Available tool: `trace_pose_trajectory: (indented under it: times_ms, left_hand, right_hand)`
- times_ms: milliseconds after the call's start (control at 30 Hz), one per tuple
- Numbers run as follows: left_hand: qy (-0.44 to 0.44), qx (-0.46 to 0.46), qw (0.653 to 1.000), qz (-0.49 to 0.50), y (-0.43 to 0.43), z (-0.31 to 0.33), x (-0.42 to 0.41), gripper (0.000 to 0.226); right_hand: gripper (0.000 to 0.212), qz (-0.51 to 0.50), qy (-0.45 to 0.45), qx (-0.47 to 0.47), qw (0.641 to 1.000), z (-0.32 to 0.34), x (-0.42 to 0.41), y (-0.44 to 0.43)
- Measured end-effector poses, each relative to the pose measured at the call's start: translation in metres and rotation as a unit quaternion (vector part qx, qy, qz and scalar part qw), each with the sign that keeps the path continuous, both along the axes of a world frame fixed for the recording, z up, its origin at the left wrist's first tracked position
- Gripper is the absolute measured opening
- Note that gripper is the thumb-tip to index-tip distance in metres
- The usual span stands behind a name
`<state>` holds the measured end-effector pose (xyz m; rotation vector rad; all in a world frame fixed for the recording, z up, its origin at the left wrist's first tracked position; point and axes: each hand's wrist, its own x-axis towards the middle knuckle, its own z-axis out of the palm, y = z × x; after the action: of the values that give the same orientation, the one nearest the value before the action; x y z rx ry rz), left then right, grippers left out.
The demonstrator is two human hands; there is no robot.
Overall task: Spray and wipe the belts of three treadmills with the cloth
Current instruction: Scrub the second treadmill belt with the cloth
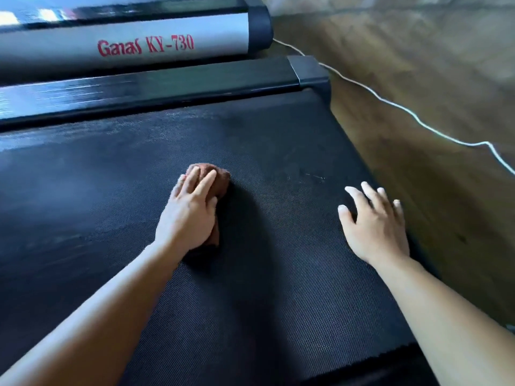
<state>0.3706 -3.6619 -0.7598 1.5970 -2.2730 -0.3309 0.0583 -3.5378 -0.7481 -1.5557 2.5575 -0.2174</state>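
Observation:
A black textured treadmill belt (278, 151) fills most of the view. On its middle lies a bunched brown cloth (221, 179), pressed flat to the belt under my left hand (192, 210), whose fingers lie over it. My right hand (376, 224) rests near the belt's right edge with its fingers spread and nothing in it. Dull smeared patches show on the belt's left part. No spray bottle is in view.
A black side rail (156, 84) runs along the belt's far side. Behind it is a second treadmill's grey rail (139, 45) with red lettering. A white cable (390, 103) trails over the brown floor (432, 79) at the right.

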Motion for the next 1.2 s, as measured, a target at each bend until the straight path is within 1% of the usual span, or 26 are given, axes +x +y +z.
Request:
trace_pose_trajectory:
  times_ms: [100,200,333,500,600,700,800,867,967,1100,1200]
  left_hand:
    - [-0.004,-0.008,0.999,0.044,-0.020,-0.001,-0.033,0.057]
    - [-0.011,-0.004,0.999,0.042,-0.041,-0.002,-0.076,0.058]
    - [-0.030,0.011,0.999,-0.023,-0.048,-0.002,-0.149,0.058]
    - [-0.042,0.021,0.992,-0.117,0.000,-0.003,-0.221,0.063]
    - [-0.022,0.035,0.986,-0.159,0.043,-0.001,-0.222,0.061]
    - [-0.016,0.022,0.983,-0.179,0.067,0.000,-0.188,0.056]
    - [-0.016,0.023,0.989,-0.143,0.061,-0.001,-0.139,0.059]
    - [-0.018,0.036,0.995,-0.096,0.037,-0.004,-0.108,0.059]
    - [-0.008,0.019,1.000,-0.019,-0.007,-0.004,-0.074,0.057]
    - [-0.001,0.018,0.998,0.058,-0.064,0.005,-0.077,0.056]
    - [-0.008,0.018,0.997,0.068,-0.099,0.005,-0.102,0.057]
  right_hand:
    - [0.052,-0.012,0.007,0.015,1.000,0.000,-0.018,0.017]
    - [0.050,-0.018,-0.012,-0.001,1.000,-0.003,-0.018,0.016]
    - [0.053,-0.035,-0.004,-0.014,0.999,-0.008,-0.019,0.015]
    - [0.055,-0.032,0.002,0.001,0.999,-0.011,-0.023,0.012]
    - [0.055,-0.029,0.005,0.008,1.000,-0.012,-0.024,0.012]
    - [0.055,-0.025,0.007,-0.002,1.000,-0.011,-0.023,0.013]
    - [0.056,-0.022,0.017,0.001,1.000,-0.012,-0.022,0.013]
    - [0.059,-0.018,0.022,0.006,1.000,-0.011,-0.023,0.013]
    - [0.061,-0.012,0.027,0.013,0.999,-0.010,-0.023,0.012]
    - [0.060,-0.016,0.021,0.015,1.000,-0.008,-0.021,0.012]
    - [0.060,-0.015,0.028,0.015,0.999,-0.009,-0.021,0.011]
